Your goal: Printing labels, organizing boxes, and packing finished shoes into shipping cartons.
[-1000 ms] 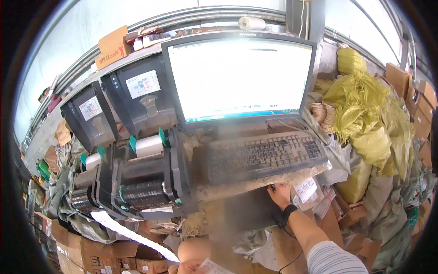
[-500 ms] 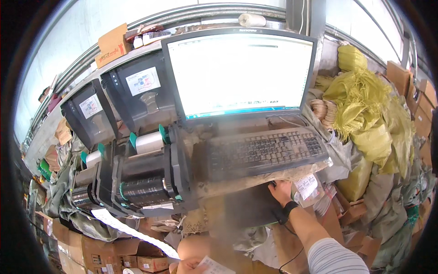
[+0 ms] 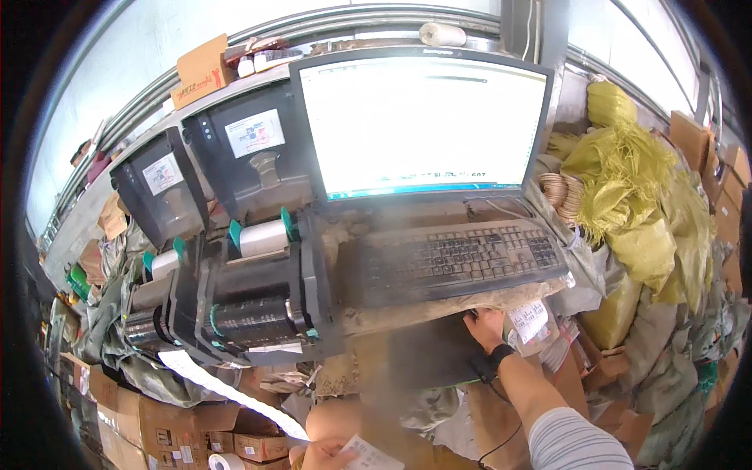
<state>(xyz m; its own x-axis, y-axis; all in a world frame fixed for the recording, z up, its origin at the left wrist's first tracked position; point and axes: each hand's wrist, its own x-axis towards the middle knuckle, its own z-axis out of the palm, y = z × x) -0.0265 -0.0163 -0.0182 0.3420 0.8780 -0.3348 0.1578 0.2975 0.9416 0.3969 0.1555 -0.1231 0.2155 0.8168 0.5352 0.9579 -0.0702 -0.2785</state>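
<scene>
One white label [image 3: 373,457] pinched in left hand [image 3: 323,453], right hand [image 3: 489,329] on black pad [image 3: 427,356], its grip unclear

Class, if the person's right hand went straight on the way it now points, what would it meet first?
Probably the brown shelf edge in front of the keyboard, though the right hand may lie lower and pass beneath; depth is unclear.

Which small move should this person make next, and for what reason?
Perhaps raise the left hand slightly: the slip it holds sits at the picture's lower edge, well below the lit screen, so comparing the two looks awkward. The right hand is at the dark pad.
</scene>
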